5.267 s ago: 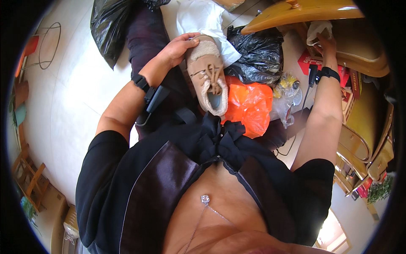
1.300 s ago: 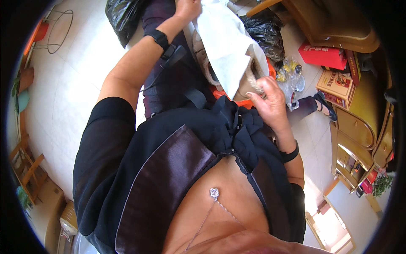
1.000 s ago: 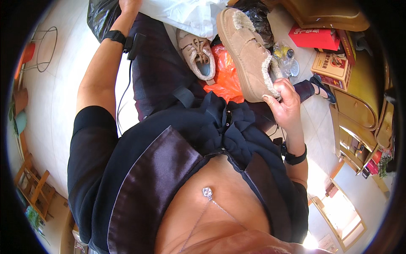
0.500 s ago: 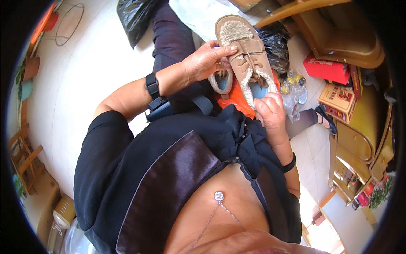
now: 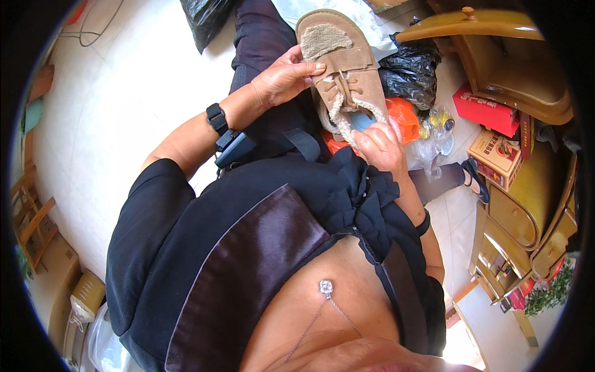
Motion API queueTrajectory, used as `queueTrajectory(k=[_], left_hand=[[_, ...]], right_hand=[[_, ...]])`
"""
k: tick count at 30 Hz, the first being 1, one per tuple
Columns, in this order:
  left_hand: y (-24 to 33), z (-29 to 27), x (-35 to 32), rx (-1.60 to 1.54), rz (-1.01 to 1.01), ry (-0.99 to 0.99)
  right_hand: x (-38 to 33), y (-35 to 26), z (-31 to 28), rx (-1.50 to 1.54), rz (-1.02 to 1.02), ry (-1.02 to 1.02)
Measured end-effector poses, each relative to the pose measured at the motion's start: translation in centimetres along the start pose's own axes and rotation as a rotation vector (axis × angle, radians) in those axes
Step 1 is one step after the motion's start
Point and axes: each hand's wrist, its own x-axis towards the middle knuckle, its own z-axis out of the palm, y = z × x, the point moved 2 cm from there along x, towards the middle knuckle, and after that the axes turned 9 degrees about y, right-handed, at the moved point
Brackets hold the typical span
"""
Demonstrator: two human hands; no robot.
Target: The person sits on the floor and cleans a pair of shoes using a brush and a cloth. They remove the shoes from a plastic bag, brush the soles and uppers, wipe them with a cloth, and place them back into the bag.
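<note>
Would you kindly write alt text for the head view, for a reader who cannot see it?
Seen from above, a seated person holds a tan fleece-lined shoe in both hands: the left hand grips its side and the right hand its heel opening. An orange bag and a black bag lie beyond, beside wooden furniture.

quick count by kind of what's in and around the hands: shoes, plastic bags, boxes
tan shoe, held by left hand and right hand: 1
black plastic bags: 2
orange plastic bag: 1
boxes, red and brown: 2
total: 6
</note>
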Motion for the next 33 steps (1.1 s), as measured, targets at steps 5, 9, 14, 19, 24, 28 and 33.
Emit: queueTrajectory(k=[5, 9, 14, 19, 24, 28, 33], left_hand=[[-0.4, -0.5, 0.3, 0.001, -0.012, 0.011], [-0.5, -0.8, 0.4, 0.018, -0.014, -0.013], [-0.8, -1.4, 0.8, 0.007, -0.013, -0.037], [-1.1, -1.9, 0.9, 0.027, -0.028, -0.004], [-1.0, -2.1, 0.9, 0.022, -0.037, -0.031], [-1.3, -2.3, 1.0, 0.040, -0.047, -0.038], [-1.2, -2.2, 1.2, 0.090, -0.053, -0.001]], right_hand=[[0.0, 0.2, 0.1, 0.016, 0.001, -0.057], [0.2, 0.1, 0.1, 0.033, 0.024, -0.054], [0.3, 0.3, -0.1, 0.106, 0.047, -0.074], [0.7, 0.1, -0.7, 0.236, 0.080, -0.048], [0.4, 0.3, -1.8, 0.276, 0.238, 0.117], [-1.2, 2.0, -0.7, 0.552, 0.628, 0.264], [-3.3, 3.9, 1.0, 0.795, 0.881, 0.239]])
